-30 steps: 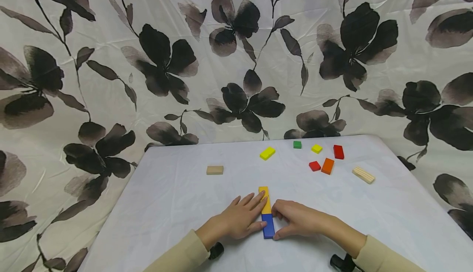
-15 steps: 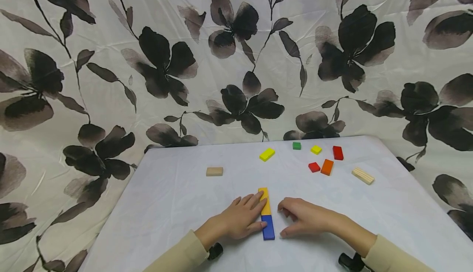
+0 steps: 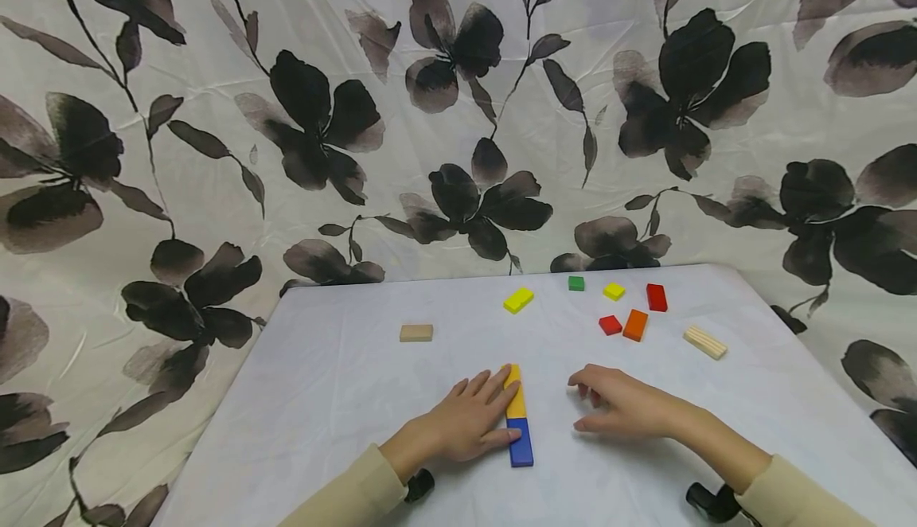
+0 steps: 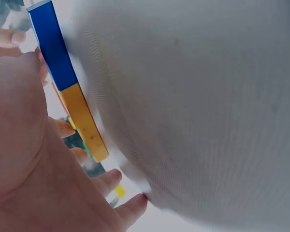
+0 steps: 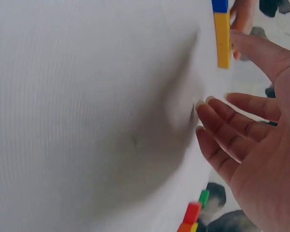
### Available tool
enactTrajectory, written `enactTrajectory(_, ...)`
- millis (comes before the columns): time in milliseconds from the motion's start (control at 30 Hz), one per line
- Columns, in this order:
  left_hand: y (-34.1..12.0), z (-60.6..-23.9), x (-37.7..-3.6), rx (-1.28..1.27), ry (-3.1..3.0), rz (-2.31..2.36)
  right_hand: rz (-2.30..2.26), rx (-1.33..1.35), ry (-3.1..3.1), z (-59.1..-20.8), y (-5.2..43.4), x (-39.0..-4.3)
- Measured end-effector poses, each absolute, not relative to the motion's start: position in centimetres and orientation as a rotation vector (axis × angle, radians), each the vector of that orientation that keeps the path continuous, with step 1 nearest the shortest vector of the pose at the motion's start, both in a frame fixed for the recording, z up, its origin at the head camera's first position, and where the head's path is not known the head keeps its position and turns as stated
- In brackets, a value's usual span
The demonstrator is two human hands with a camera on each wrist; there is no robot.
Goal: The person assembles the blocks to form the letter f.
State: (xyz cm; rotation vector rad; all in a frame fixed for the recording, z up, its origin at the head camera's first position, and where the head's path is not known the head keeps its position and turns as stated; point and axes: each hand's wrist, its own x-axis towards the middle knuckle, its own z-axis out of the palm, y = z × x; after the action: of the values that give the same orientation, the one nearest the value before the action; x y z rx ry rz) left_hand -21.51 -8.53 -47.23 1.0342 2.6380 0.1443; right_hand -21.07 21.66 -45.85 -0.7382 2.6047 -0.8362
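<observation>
Right hand has drawn away rightward, fingers loosely apart, holding nothing. Left hand stays flat, fingers straight against the 2 end-to-end flat wooden blocks, yellow and blue, long axis running away from the person.

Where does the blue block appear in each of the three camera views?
Head: the blue block lies low at centre, beside the left hand.
Left wrist: blue block at upper left, seen edge-on.
Right wrist: only its end shows at the top edge.
Shared landmark: the yellow block joined end to end with it.
</observation>
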Motion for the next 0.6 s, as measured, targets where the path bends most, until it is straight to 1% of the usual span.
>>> enactTrajectory(600,-8.6,-46.9,-21.2,1.021,2.625,0.084,-0.776,-0.698,2.822,-43.9,27.7,-22.9)
